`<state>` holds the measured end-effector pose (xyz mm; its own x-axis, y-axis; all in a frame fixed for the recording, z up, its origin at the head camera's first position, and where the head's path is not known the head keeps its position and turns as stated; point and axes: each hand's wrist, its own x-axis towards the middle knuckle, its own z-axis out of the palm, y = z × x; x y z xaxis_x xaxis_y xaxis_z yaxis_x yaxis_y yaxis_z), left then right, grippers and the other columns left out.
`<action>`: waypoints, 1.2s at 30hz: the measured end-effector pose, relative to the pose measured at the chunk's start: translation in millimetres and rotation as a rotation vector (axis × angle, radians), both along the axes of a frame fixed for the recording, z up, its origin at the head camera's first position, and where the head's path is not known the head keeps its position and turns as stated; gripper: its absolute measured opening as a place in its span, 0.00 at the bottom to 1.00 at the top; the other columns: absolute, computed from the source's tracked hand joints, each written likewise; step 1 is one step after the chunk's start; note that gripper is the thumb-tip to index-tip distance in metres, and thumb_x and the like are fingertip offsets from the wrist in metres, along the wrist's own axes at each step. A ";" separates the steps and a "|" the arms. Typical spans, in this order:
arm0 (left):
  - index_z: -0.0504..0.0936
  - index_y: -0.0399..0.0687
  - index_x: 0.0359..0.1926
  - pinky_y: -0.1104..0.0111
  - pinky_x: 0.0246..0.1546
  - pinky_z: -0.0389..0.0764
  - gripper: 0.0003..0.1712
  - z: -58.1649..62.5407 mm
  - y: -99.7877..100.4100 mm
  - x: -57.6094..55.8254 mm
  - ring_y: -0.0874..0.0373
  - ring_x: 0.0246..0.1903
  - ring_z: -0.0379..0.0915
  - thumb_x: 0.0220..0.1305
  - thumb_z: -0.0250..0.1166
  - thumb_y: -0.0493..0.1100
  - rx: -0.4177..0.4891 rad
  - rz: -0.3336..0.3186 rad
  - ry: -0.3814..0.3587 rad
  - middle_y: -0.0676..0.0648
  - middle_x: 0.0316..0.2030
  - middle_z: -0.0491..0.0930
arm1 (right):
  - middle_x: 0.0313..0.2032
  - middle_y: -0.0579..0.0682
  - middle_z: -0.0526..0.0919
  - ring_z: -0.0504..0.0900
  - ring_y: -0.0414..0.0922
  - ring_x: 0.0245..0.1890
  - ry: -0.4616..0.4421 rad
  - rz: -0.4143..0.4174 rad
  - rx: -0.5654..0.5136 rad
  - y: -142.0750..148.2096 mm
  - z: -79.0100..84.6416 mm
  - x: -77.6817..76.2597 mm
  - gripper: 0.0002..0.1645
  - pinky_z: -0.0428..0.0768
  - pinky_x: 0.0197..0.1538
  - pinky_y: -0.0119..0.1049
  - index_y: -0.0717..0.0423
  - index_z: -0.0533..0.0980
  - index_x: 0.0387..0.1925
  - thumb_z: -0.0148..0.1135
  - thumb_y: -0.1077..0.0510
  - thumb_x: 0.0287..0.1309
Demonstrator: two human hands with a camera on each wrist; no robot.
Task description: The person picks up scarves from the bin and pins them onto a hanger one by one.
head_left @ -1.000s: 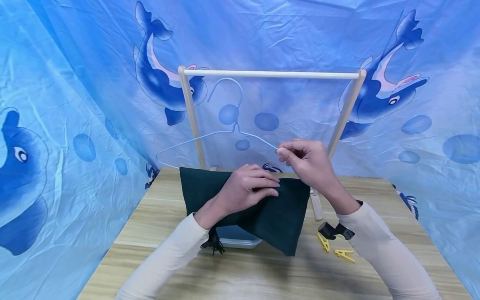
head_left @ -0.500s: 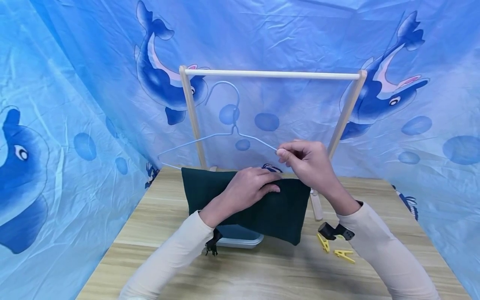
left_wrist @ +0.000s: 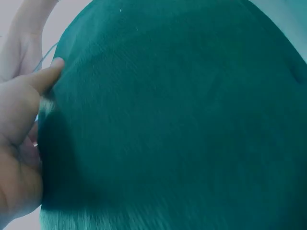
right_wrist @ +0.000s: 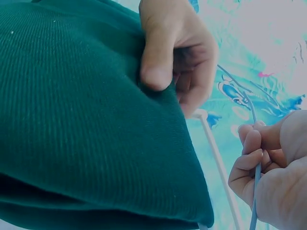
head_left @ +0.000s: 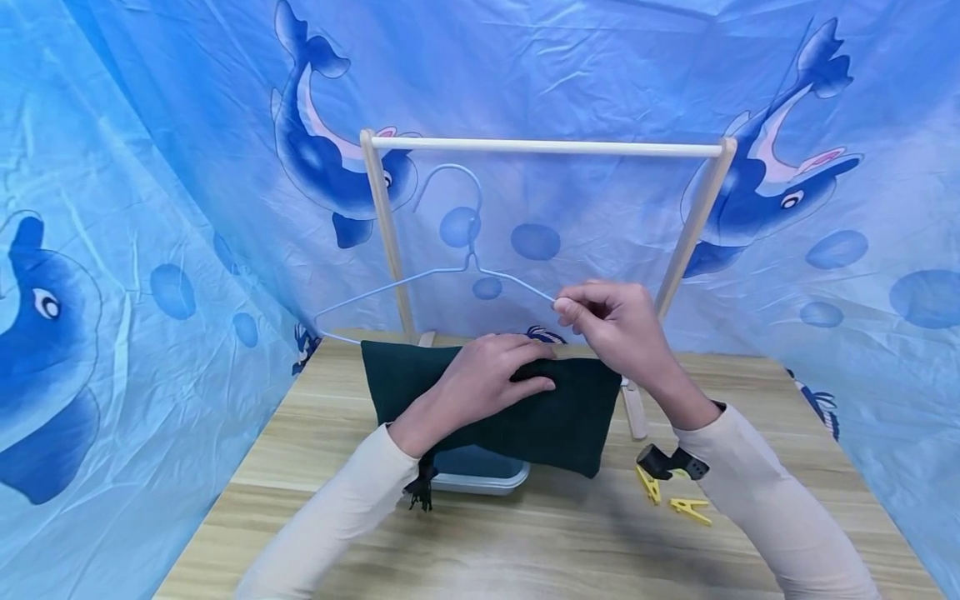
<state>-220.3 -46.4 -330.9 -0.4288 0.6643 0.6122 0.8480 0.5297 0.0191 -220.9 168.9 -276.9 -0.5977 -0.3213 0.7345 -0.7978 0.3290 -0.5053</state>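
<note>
A light blue wire hanger (head_left: 431, 271) is held up in front of the rack, its hook uppermost. Over its lower bar is folded a dark green ribbed cloth (head_left: 577, 408), hanging down on the near side. My right hand (head_left: 611, 321) pinches the hanger's right shoulder between thumb and fingers; the right wrist view shows the wire running through that grip. My left hand (head_left: 491, 375) holds the cloth at the middle of its top edge. In the right wrist view its thumb (right_wrist: 158, 67) presses the front, with the fingers curled behind the edge.
Behind stands a small rack with a white top bar (head_left: 547, 147) and wooden legs. A shallow plastic tub (head_left: 480, 483) sits partly under the cloth. Yellow clips (head_left: 690, 508) lie on the wooden table (head_left: 525, 550) at right. Dark fringe (head_left: 422, 498) hangs below the left wrist.
The cloth's lower right corner has risen and the lower edge has levelled out. My left hand has shifted slightly along the top edge and back. My right hand keeps its place.
</note>
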 end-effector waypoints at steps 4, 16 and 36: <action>0.87 0.48 0.52 0.67 0.40 0.83 0.23 1.7 -16.4 4.8 0.61 0.38 0.83 0.63 0.73 0.57 -0.008 0.069 -0.019 0.52 0.43 0.88 | 0.26 0.52 0.85 0.78 0.43 0.22 0.011 -0.005 0.001 1.8 -0.2 -0.1 0.07 0.74 0.26 0.28 0.66 0.87 0.38 0.65 0.71 0.64; 0.88 0.49 0.51 0.67 0.40 0.83 0.21 5.9 -51.3 6.8 0.61 0.35 0.83 0.64 0.72 0.56 -0.079 0.099 -0.062 0.53 0.39 0.88 | 0.27 0.52 0.85 0.79 0.43 0.22 -0.007 -0.018 -0.008 3.5 -1.8 -0.5 0.06 0.74 0.25 0.28 0.66 0.87 0.38 0.65 0.70 0.64; 0.88 0.45 0.49 0.58 0.41 0.84 0.17 13.3 -108.2 16.1 0.54 0.36 0.84 0.61 0.75 0.48 -0.120 0.195 -0.018 0.49 0.39 0.87 | 0.25 0.50 0.83 0.75 0.38 0.21 0.034 -0.025 -0.026 7.7 2.3 0.1 0.06 0.68 0.23 0.29 0.63 0.87 0.35 0.66 0.71 0.63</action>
